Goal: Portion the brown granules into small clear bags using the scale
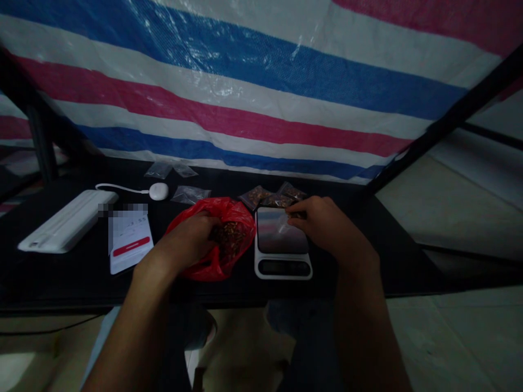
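Note:
My left hand (190,237) reaches over the near left rim of a red plastic bag (218,269), its fingers curled down at the contents. Small brown pieces (232,237) fill the open bag; whatever the fingertips grip there is hidden. Over the white digital scale (259,269), my right hand (322,220) pinches a small clear plastic bag (283,223) by its right part. Something brownish shows between the thumb and fingers. The clear bag lies over the scale's shiny plate, and the scale's display looks dark.
Behind the scale lie several small bags of brown pieces (259,196). Flat clear bags (190,194) rest further left. A phone (131,239), a white power bank (67,223) and a round white device on a cable (158,191) occupy the left. A striped tarp (245,120) hangs behind.

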A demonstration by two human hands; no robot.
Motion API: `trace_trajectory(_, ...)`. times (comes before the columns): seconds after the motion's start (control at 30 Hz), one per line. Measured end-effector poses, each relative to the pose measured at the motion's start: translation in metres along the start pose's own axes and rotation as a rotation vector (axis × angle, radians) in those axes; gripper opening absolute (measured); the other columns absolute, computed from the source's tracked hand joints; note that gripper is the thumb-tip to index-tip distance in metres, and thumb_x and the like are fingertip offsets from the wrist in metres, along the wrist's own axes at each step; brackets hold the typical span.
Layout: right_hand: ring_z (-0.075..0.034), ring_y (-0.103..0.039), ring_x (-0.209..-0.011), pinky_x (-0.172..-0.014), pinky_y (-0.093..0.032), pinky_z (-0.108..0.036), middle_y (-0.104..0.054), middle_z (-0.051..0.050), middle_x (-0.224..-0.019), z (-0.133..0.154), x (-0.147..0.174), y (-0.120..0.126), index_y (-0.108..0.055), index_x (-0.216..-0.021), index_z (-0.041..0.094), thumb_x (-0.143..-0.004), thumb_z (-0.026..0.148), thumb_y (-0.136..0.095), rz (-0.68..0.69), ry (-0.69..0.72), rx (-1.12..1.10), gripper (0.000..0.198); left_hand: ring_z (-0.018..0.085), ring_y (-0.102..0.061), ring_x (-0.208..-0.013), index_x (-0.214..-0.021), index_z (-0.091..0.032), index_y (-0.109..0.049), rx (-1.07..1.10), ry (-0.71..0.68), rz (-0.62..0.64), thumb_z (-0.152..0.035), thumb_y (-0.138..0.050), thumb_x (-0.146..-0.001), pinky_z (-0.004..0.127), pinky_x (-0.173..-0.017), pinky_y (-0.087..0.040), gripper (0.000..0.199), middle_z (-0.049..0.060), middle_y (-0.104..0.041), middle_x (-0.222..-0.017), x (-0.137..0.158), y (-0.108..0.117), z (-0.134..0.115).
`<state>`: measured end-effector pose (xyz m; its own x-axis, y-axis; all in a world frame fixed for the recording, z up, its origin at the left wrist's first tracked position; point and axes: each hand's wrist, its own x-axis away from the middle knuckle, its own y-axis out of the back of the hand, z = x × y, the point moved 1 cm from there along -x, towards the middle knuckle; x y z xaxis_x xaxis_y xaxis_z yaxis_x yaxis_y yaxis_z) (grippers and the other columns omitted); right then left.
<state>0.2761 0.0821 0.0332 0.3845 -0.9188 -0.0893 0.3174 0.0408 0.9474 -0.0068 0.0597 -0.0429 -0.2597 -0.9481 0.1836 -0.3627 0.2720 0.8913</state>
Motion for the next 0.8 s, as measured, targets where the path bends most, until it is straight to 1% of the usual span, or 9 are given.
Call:
trace_trajectory(0.13,-0.027,-0.076,-0.105,-0.089,-0.054,-0.033,-0.082,-0.009,-0.109,0.004,-0.003,0.001,-0.083,-0.109,0.022,-0.088,0.011,-0.073,0.089,-0.058,0.024,0.025,0.030,-0.072,-0.113,-0.112,-0.023,-0.076,-0.024,0.010,-0.001,-0.018,-0.061,-0.084,0.038,-0.096,-0.055,0.032,0.011,-0.077,-0.123,-0.002,-0.002,0.000)
trace_trajectory(0.23,-0.027,-0.076,-0.101,-0.087,-0.054,-0.032,-0.082,-0.008,-0.105,0.005,-0.006,0.001,-0.084,-0.106,0.022,-0.088,0.012,-0.073,0.139,-0.083,0.026,0.023,0.031,-0.070,-0.118,-0.112,-0.023,-0.077,-0.037,0.006,-0.008,-0.017,-0.062,-0.083,0.039,-0.097,-0.054,0.034,0.011,-0.076,-0.125,-0.002,-0.002,0.000)
trace_trajectory(0.4,-0.027,-0.075,-0.099,-0.085,-0.054,-0.033,-0.081,-0.010,-0.105,0.007,-0.009,0.000,-0.084,-0.106,0.022,-0.087,0.015,-0.075,0.141,-0.085,0.008,0.022,0.031,-0.072,-0.115,-0.110,-0.023,-0.077,-0.006,0.000,0.000,-0.014,-0.059,-0.083,0.039,-0.096,-0.054,0.033,0.011,-0.077,-0.123,0.001,0.000,-0.001)
trace_trajectory(0.6,-0.028,-0.075,-0.096,-0.084,-0.053,-0.035,-0.081,-0.012,-0.102,0.005,-0.011,-0.002,-0.082,-0.108,0.019,-0.086,0.015,-0.077,0.125,-0.093,-0.022,0.023,0.030,-0.073,-0.110,-0.114,-0.022,-0.075,0.007,0.029,-0.007,-0.017,-0.062,-0.084,0.040,-0.093,-0.055,0.033,0.011,-0.077,-0.120,0.000,-0.002,-0.001)
trace_trajectory(0.67,-0.027,-0.074,-0.094,-0.084,-0.052,-0.035,-0.080,-0.012,-0.100,0.003,-0.012,-0.002,-0.082,-0.108,0.017,-0.086,0.015,-0.078,0.119,-0.074,-0.036,0.022,0.031,-0.072,-0.112,-0.118,-0.021,-0.074,0.016,0.037,-0.014,-0.019,-0.065,-0.082,0.040,-0.095,-0.054,0.037,0.012,-0.075,-0.124,0.000,-0.003,-0.002)
trace_trajectory(0.73,-0.027,-0.074,-0.094,-0.082,-0.052,-0.034,-0.080,-0.012,-0.101,0.002,-0.014,-0.003,-0.081,-0.108,0.015,-0.085,0.016,-0.079,0.101,-0.060,-0.047,0.023,0.032,-0.070,-0.117,-0.124,-0.020,-0.072,0.015,0.038,-0.020,-0.019,-0.069,-0.079,0.041,-0.100,-0.053,0.045,0.014,-0.073,-0.129,0.002,-0.004,-0.004)
trace_trajectory(0.8,-0.027,-0.074,-0.094,-0.079,-0.052,-0.033,-0.080,-0.013,-0.103,0.001,-0.015,-0.003,-0.081,-0.107,0.015,-0.085,0.016,-0.080,0.091,-0.050,-0.054,0.022,0.032,-0.069,-0.120,-0.126,-0.020,-0.072,0.008,0.028,-0.018,-0.017,-0.068,-0.079,0.040,-0.103,-0.052,0.048,0.014,-0.072,-0.132,0.002,-0.005,-0.006)
